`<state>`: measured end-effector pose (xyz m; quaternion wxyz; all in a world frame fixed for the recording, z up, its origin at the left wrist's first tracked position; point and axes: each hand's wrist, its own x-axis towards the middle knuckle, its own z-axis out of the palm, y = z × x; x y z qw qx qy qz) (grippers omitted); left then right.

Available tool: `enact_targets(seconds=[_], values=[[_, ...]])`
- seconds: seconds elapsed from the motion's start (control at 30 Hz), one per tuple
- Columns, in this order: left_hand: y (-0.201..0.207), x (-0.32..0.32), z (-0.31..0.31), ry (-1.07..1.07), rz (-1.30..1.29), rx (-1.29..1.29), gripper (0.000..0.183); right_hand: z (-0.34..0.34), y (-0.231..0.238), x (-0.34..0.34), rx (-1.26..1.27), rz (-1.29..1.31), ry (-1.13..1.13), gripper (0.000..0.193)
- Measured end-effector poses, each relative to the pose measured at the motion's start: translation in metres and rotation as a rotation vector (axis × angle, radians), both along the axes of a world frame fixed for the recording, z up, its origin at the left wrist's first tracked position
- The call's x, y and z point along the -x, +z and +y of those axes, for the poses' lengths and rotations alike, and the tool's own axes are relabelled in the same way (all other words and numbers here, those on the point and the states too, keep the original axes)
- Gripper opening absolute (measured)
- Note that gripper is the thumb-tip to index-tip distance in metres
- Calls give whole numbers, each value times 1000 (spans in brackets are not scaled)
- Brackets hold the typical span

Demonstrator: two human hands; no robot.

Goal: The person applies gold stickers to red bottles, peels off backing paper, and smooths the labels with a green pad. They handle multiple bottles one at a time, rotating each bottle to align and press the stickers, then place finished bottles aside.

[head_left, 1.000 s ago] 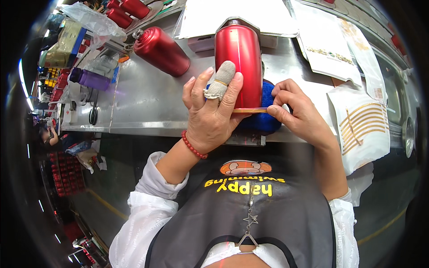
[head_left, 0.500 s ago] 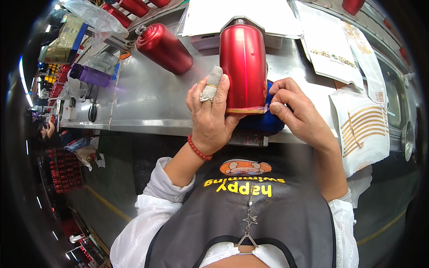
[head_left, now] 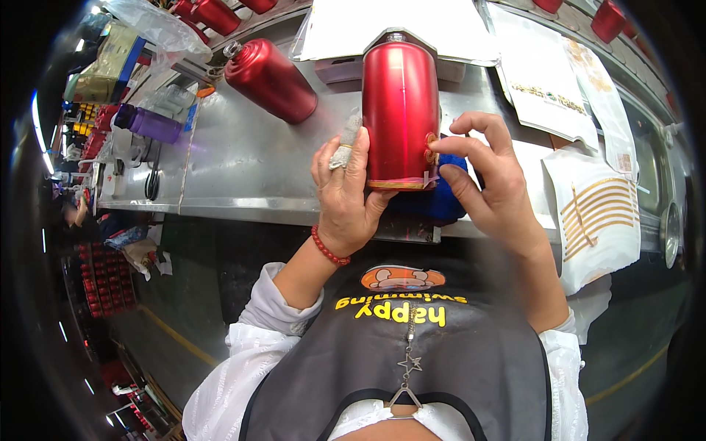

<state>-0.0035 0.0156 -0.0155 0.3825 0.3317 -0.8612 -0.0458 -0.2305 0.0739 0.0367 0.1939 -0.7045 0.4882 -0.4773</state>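
Observation:
A glossy red bottle (head_left: 399, 110) lies with its neck away from me and its base towards me. Round its base end runs a gold band (head_left: 393, 184), with a small piece of clear film at the right end. My left hand (head_left: 346, 173), a grey cloth cover on one finger, grips the bottle's left side and base, thumb underneath. On the right side a gold pattern (head_left: 430, 147) shows. My right hand (head_left: 489, 176) has its fingers apart; the index fingertip is at this pattern, and contact cannot be made out. A blue cloth (head_left: 445, 195) lies beneath the bottle.
Another red bottle (head_left: 271, 79) lies to the left on the metal table (head_left: 243, 162). A purple bottle (head_left: 151, 125) is farther left. At right a white sheet (head_left: 599, 220) carries curved gold strips. More white sheets (head_left: 544, 92) lie behind it.
The red bottle has turned slightly, so the gold pattern on its right side shows more. My right thumb and fingers have spread apart, away from the base band.

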Motion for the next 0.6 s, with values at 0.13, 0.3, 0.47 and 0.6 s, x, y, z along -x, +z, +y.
enact_targets(seconds=[0.13, 0.3, 0.47, 0.6], values=[[-1, -1, 1, 0, -11, -6, 76, -3, 0, -5, 180, 154, 5, 46], [-2, 0, 1, -1, 10, -28, 76, -6, 4, -6, 250, 212, 17, 34], [-1, 0, 1, -2, 12, -10, 77, -1, 12, -2, 150, 244, 58, 40], [6, 1, 0, -52, 46, -23, 75, 4, 1, -1, 106, 136, 17, 46]])
